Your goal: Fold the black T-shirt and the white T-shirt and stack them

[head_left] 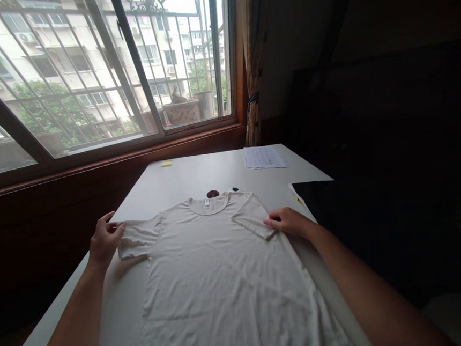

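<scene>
A white short-sleeved T-shirt [218, 271] lies spread on the white table [198, 173], its neckline away from me and its lower part running out of view at the bottom. The sleeve on the right is folded inward over the shirt's front. My right hand [289, 221] is closed on the edge of that folded sleeve, thumb and fingers pinched together. The sleeve on the left reaches outward, somewhat wrinkled. At its end, my left hand [106, 240] pinches the cuff between thumb and fingers.
Papers [265, 157] lie at the table's far right, and yellow sticky notes [166, 163] at the far left. A round brown object [213, 194] and a small white object [235, 190] sit just beyond the neckline. Dark cloth [316, 192] covers the right edge. A barred window stands behind.
</scene>
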Demonstrator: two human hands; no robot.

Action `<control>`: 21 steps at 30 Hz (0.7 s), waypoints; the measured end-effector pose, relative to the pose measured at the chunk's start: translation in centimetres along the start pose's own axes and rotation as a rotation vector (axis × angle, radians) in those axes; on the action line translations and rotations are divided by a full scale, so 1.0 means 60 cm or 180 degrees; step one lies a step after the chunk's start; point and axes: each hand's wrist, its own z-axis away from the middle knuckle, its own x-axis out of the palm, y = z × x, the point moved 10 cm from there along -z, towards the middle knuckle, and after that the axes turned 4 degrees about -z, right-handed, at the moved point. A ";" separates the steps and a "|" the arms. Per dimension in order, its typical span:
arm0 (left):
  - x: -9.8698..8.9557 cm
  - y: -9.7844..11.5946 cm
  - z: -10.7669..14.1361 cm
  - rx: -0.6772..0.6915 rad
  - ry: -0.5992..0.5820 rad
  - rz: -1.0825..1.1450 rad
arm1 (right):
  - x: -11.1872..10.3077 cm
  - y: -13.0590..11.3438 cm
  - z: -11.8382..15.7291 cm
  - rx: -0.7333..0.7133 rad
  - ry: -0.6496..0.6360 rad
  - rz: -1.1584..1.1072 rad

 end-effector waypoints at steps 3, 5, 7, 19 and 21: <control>-0.004 0.063 -0.003 0.0421 0.0122 -0.0291 | 0.000 -0.001 0.000 0.0004 -0.0012 -0.0001; 0.002 0.110 0.001 0.0727 0.0104 -0.0355 | 0.000 0.000 0.000 0.0020 -0.0002 0.0015; 0.012 0.155 0.008 0.1028 0.0027 -0.0368 | 0.000 0.001 -0.001 0.0022 0.0006 0.0031; 0.130 0.321 0.135 0.2219 -0.1471 0.0013 | 0.001 0.002 -0.001 0.0061 -0.0041 -0.0018; 0.137 0.317 0.163 0.2348 -0.1878 0.0224 | 0.001 0.001 -0.001 0.0048 -0.0044 -0.0030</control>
